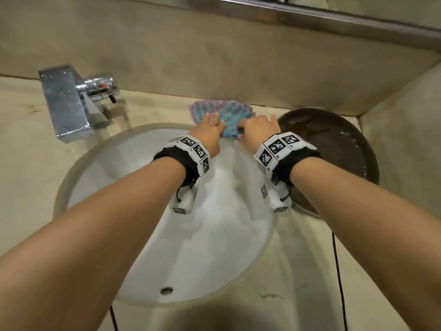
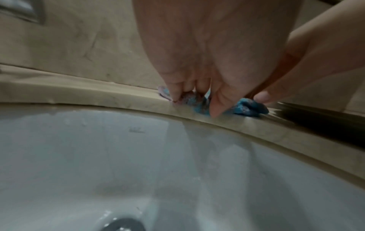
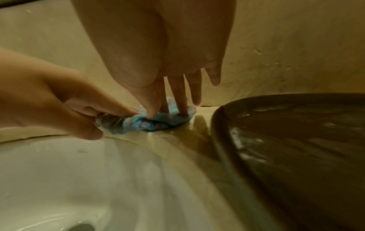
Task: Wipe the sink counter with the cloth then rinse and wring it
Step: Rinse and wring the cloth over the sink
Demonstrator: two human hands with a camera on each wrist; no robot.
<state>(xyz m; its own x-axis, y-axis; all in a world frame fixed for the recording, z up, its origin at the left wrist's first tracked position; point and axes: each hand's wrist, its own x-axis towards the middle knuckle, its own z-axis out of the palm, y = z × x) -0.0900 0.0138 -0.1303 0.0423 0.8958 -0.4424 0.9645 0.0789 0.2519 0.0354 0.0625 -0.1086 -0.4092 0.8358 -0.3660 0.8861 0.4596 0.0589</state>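
A blue-and-pink striped cloth (image 1: 226, 113) lies bunched on the beige counter (image 1: 155, 108), between the white sink basin (image 1: 202, 235) and the back wall. My left hand (image 1: 211, 124) is on the cloth's left part. In the right wrist view that left hand (image 3: 102, 123) pinches the cloth's (image 3: 158, 121) near edge between thumb and fingers. My right hand (image 1: 260, 125) is on the cloth's right side. Its straight fingers (image 3: 182, 100) and thumb press down into the fabric. In the left wrist view my left hand's fingers (image 2: 173, 92) dig into the cloth (image 2: 247, 107).
A chrome faucet (image 1: 69, 103) stands at the back left of the counter. A dark brown round dish (image 1: 334, 151), wet inside, sits right beside my right hand. The drain (image 1: 166, 290) lies at the basin's near side. Walls close off the back and right.
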